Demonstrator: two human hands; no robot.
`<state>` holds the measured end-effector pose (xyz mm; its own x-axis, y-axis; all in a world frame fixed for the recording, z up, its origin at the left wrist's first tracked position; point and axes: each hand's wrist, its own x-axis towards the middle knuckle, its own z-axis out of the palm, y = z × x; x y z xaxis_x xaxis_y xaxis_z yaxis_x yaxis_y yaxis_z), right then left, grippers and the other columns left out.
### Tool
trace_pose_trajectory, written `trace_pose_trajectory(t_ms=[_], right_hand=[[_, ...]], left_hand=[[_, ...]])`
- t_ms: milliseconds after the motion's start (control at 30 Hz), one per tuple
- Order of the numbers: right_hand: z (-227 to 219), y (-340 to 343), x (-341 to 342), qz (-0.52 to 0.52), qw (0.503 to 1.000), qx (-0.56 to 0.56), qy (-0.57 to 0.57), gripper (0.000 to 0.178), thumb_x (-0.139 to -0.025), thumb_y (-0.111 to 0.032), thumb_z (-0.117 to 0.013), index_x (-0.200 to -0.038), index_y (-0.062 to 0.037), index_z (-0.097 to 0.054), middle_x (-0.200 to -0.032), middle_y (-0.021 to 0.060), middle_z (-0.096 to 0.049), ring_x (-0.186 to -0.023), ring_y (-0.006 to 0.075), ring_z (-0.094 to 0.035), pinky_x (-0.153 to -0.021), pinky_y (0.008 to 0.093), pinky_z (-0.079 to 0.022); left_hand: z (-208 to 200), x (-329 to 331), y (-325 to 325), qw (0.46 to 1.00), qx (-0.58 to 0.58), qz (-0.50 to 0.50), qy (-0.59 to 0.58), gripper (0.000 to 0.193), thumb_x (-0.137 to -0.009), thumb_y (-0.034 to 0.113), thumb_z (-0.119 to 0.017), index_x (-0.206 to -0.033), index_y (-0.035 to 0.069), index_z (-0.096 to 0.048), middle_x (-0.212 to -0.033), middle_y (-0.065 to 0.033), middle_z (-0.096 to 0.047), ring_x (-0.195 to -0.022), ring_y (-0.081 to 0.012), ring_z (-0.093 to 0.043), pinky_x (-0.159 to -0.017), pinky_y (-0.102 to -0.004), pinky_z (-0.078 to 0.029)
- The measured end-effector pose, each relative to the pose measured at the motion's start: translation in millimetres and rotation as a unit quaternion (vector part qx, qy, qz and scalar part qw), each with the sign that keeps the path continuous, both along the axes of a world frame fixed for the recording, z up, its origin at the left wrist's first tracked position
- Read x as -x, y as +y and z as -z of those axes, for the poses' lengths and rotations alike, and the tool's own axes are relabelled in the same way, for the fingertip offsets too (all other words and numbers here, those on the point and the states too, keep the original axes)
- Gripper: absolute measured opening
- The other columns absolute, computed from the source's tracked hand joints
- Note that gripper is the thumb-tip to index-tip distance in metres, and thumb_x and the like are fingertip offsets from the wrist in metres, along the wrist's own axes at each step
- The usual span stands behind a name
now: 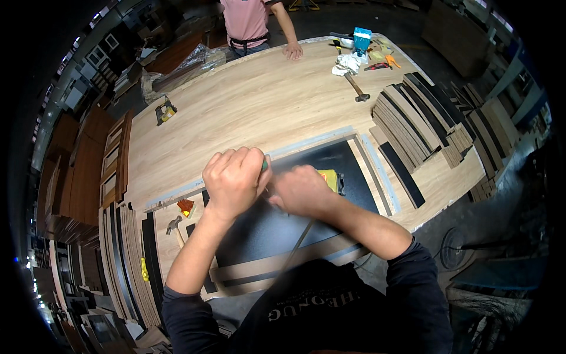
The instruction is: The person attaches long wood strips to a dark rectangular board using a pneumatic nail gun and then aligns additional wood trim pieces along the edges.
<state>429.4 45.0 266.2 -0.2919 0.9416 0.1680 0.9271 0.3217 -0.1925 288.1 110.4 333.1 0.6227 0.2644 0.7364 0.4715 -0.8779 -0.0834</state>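
My left hand (233, 180) is closed in a fist round a tool, of which only a bit of the green handle (265, 165) shows. Close beside it, my right hand (303, 192) is curled shut and smeared by motion; what its fingers hold is hidden. Both are above a black panel (247, 239) set inside a light frame (377, 171). A yellow power tool (330, 180) lies on the panel, partly behind my right hand. From below that hand a thin strip or hose (300, 239) runs toward my body.
Left of the panel lie a claw hammer (173, 225) and a small orange-red thing (186, 206). Stacked curved strips (407, 127) stand right. Farther off are another hammer (357, 88), a white cloth (348, 64) and a nail gun (165, 111). A person in pink (246, 23) rests a hand on the table.
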Motion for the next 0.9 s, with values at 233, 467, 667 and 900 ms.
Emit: trace_pose_trajectory(t_ms=[233,467,667,900], right_hand=[[-9.6,2.5,-2.3,-0.025,0.997,0.069,-0.014,0.037,-0.083,-0.042,-0.063,-0.077,-0.0056,-0.066,-0.073,0.0118,-0.067,-0.074,0.0275,-0.067,-0.068,0.0372,-0.05],[-5.8,3.1,0.5,0.031,0.997,0.075,-0.002,0.037,-0.084,-0.042,-0.06,-0.084,-0.0052,-0.065,-0.082,0.0122,-0.066,-0.081,0.0297,-0.065,-0.075,0.0412,-0.049],[-10.7,-0.8,-6.8,0.057,0.993,0.103,0.005,0.037,-0.085,-0.042,-0.058,-0.089,-0.0052,-0.063,-0.087,0.0126,-0.066,-0.086,0.0304,-0.064,-0.08,0.0418,-0.048],[-11.0,-2.8,-4.8,0.047,0.995,0.09,0.012,0.037,-0.083,-0.042,-0.06,-0.088,-0.0058,-0.062,-0.085,0.0122,-0.066,-0.086,0.0303,-0.064,-0.08,0.0415,-0.048]], left_hand=[[-2.7,6.2,-0.8,0.999,0.002,0.028,0.042,0.024,-0.07,0.013,-0.073,-0.066,0.01,-0.05,-0.058,-0.0051,-0.052,-0.053,-0.0236,-0.053,-0.052,-0.0345,-0.039],[-29.1,11.0,-9.8,0.996,0.056,-0.061,0.025,0.025,-0.077,0.023,-0.073,-0.07,0.01,-0.053,-0.059,-0.0045,-0.052,-0.052,-0.0223,-0.052,-0.05,-0.0329,-0.037],[-63.5,16.9,-16.9,0.96,0.21,-0.114,-0.149,0.028,-0.081,0.026,-0.073,-0.073,0.007,-0.055,-0.056,-0.008,-0.055,-0.049,-0.0275,-0.054,-0.048,-0.0348,-0.04],[2.3,23.0,-2.3,0.946,0.294,-0.117,-0.073,0.028,-0.082,0.026,-0.072,-0.077,0.005,-0.054,-0.054,-0.0082,-0.051,-0.049,-0.0234,-0.049,-0.048,-0.0331,-0.039]])
